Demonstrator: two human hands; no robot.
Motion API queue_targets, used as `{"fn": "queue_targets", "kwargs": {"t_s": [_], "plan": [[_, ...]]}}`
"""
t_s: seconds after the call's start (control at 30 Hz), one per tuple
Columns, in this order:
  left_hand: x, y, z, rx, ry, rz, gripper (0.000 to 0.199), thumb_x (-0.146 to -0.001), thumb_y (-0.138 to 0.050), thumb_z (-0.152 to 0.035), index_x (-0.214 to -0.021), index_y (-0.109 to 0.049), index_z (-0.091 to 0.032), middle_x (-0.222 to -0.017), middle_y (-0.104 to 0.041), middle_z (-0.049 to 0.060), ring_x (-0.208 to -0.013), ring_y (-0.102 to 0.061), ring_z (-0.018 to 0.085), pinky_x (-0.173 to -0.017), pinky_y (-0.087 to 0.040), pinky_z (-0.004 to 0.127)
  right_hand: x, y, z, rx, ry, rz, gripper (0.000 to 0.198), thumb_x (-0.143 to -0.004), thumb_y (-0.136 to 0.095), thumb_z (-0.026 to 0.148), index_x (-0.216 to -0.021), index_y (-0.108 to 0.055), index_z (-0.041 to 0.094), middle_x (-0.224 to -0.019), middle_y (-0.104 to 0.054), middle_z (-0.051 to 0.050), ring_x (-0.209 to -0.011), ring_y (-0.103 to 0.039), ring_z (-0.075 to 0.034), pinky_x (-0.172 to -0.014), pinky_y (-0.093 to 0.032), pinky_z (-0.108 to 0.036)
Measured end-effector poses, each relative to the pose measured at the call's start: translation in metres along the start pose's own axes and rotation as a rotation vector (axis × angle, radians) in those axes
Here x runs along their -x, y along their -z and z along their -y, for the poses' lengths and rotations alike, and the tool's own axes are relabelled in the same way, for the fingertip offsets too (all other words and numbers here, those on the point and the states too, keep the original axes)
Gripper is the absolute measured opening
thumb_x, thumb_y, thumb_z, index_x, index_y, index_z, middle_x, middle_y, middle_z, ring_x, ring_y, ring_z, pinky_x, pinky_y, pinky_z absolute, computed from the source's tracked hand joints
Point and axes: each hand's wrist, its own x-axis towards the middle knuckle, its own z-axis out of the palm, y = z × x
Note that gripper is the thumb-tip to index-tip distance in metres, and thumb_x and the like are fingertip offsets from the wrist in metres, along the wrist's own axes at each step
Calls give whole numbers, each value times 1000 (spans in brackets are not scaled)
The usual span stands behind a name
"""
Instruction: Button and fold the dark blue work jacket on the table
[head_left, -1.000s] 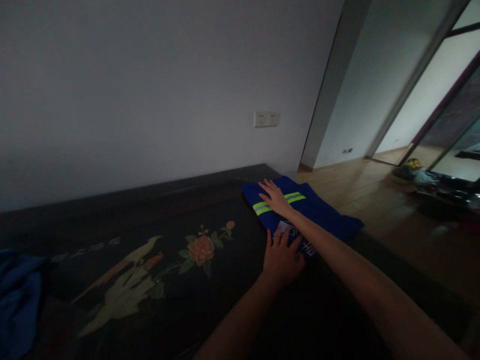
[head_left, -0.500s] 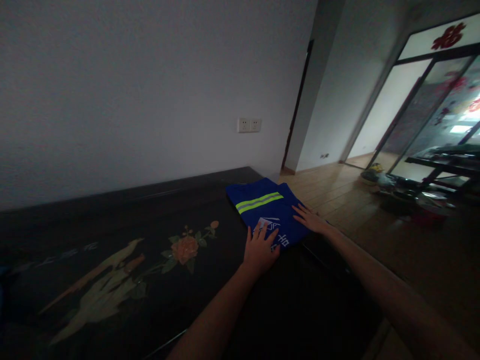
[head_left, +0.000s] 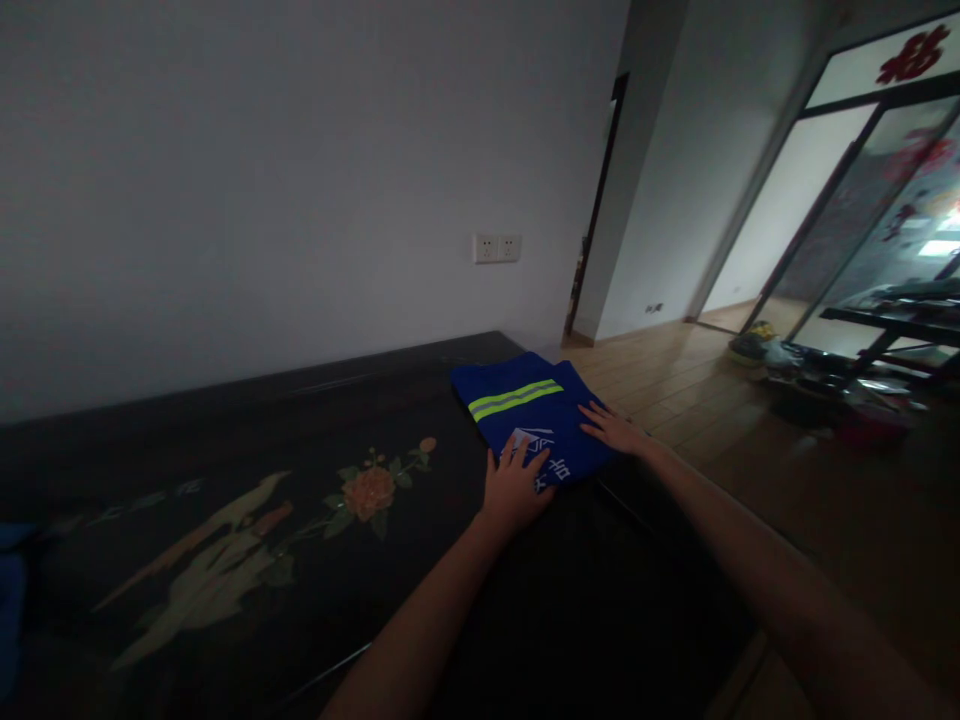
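Note:
A folded blue garment (head_left: 540, 415) with a yellow-green and grey reflective stripe and white lettering lies flat at the right end of a dark cabinet top (head_left: 315, 400). My left hand (head_left: 517, 485) rests on its near left part, fingers spread across the white print. On the garment's right side lies my right hand (head_left: 611, 430), its fingers stretched out over the cloth. Both palms face down, and neither hand grips the fabric. The underside of the garment is hidden.
Painted birds and a flower (head_left: 369, 493) decorate the dark top. Blue cloth (head_left: 11, 600) shows at the far left edge. Behind is a wall with a double socket (head_left: 496, 248). Beyond the right end are a wooden floor (head_left: 667, 375) and scattered household items (head_left: 795, 365).
The view has shifted slightly, bringing more of the blue cloth at the left into sight. Both hands stay spread on the garment, the left drawn very slightly back toward me.

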Motion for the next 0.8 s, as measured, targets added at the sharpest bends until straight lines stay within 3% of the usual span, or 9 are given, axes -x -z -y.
{"fn": "queue_targets", "kwargs": {"t_s": [0.13,0.3,0.47,0.63,0.8], "plan": [[-3,2,1,-10,5,-15,60,-83,-46,-55,-139,-36,-36,-151,-27,2,-141,-15,29,-110,-18,58,-7,3,1,-18,14,-3,63,-89,-29,62,-145,-29,31,-153,-23,-3,-139,-20,-29,-109,-24,-49],[-4,2,2,-21,20,-24,58,-85,-44,-54,-139,-36,-36,-151,-29,2,-141,-14,28,-110,-19,58,-11,8,5,-36,5,-45,64,-87,-35,62,-142,-35,30,-150,-30,-6,-137,-27,-30,-108,-27,-51],[-2,2,3,-16,-2,-33,59,-86,-41,-57,-141,-33,-37,-151,-28,3,-141,-14,28,-110,-19,59,-10,17,3,-54,-103,-124,61,-86,-41,59,-136,-45,24,-141,-45,-12,-129,-39,-33,-105,-30,-52],[5,8,4,-44,-142,-33,56,-89,-37,-57,-142,-24,-43,-152,-27,1,-141,-13,30,-108,-12,66,-8,30,-17,-87,-316,-140,48,-87,-49,44,-112,-61,5,-109,-63,-26,-106,-59,-38,-87,-47,-51],[8,13,5,-81,-283,-19,46,-95,-31,-44,-141,-26,-44,-152,-28,-3,-141,-15,25,-110,-7,63,-1,31,-26,-209,-404,-92,34,-82,-58,40,-96,-65,10,-92,-70,-19,-78,-68,-28,-61,-55,-37]]}}
